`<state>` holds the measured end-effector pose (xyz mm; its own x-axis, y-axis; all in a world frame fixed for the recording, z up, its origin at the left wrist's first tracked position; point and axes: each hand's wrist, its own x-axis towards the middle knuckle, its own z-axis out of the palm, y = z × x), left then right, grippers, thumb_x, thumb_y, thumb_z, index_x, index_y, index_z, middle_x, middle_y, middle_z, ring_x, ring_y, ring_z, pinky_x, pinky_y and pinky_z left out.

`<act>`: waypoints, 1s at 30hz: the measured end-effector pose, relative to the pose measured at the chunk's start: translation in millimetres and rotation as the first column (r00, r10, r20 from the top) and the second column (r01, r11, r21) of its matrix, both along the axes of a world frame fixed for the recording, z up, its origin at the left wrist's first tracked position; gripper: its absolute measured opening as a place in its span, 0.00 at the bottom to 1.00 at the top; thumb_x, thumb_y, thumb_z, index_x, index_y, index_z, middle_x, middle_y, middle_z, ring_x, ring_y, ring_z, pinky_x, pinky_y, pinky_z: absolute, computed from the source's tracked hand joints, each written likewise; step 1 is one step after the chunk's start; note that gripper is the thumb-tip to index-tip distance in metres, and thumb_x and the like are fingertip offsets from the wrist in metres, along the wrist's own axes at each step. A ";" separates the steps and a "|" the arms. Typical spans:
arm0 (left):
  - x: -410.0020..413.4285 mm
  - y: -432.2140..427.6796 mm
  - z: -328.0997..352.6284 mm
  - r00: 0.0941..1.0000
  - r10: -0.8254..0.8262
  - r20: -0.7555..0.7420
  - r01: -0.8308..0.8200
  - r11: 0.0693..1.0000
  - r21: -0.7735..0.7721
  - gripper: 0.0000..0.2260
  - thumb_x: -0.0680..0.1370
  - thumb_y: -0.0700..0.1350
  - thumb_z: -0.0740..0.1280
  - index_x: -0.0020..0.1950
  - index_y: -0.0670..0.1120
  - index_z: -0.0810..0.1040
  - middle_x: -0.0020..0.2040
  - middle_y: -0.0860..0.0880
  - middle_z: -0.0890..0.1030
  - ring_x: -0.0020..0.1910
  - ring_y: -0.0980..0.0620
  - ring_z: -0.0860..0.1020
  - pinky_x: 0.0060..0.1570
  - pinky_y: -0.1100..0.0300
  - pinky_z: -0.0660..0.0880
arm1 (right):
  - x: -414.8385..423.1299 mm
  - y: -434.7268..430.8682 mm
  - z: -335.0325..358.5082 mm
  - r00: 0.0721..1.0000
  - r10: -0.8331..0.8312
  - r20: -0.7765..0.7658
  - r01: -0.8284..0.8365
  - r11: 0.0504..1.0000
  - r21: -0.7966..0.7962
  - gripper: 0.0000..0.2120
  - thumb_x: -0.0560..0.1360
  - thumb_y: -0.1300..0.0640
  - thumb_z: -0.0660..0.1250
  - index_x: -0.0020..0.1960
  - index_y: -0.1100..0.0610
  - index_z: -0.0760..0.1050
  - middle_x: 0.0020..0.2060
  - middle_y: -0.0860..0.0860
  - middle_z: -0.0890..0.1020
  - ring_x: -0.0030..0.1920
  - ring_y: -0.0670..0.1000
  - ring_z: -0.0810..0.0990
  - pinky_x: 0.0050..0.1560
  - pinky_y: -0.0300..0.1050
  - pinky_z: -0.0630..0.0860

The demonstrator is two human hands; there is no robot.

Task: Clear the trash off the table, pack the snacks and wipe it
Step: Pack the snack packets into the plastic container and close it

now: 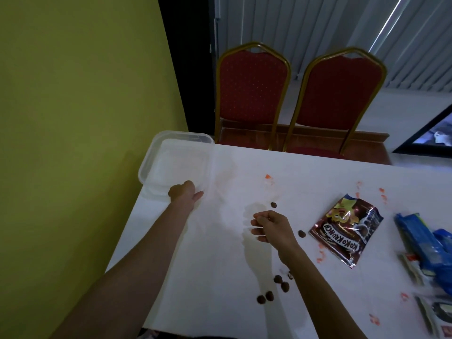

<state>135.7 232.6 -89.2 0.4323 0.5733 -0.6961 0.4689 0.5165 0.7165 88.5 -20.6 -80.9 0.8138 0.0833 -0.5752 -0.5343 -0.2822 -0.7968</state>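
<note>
A clear plastic container (156, 152) sits at the table's far left corner. My left hand (184, 192) grips its near rim. My right hand (270, 226) hovers over the middle of the white table (220, 265) with fingers curled; whether it holds anything I cannot tell. Brown cereal balls lie scattered: one (273, 204) beyond the right hand, one (302, 233) to its right, several (281, 282) near my right forearm. A torn Koko Krunch packet (342, 233) lies flat to the right. Small orange scraps (268, 176) dot the table.
Blue snack wrappers (425, 243) and other packets (437, 314) lie at the right edge. Two red chairs (252, 94) stand behind the far edge. A green wall (73, 118) runs along the left side. A faint wet smear (254, 241) marks the table under the right hand.
</note>
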 end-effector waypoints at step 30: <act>-169.6 -46.3 -3.5 0.634 -0.651 -0.419 0.773 0.556 0.307 0.05 0.79 0.42 0.61 0.54 0.44 0.73 0.49 0.46 0.79 0.38 0.45 0.82 0.36 0.50 0.84 | -42.2 -26.4 -20.3 0.996 0.027 -0.089 -0.044 0.978 -0.204 0.17 0.81 0.55 0.62 0.68 0.58 0.71 0.53 0.49 0.76 0.51 0.50 0.76 0.44 0.42 0.75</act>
<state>-33.9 186.3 -92.7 0.6940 0.3978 -0.6001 0.7200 -0.3891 0.5747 46.3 -47.0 -101.3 0.7599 -0.0161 -0.6498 -0.5842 -0.4553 -0.6719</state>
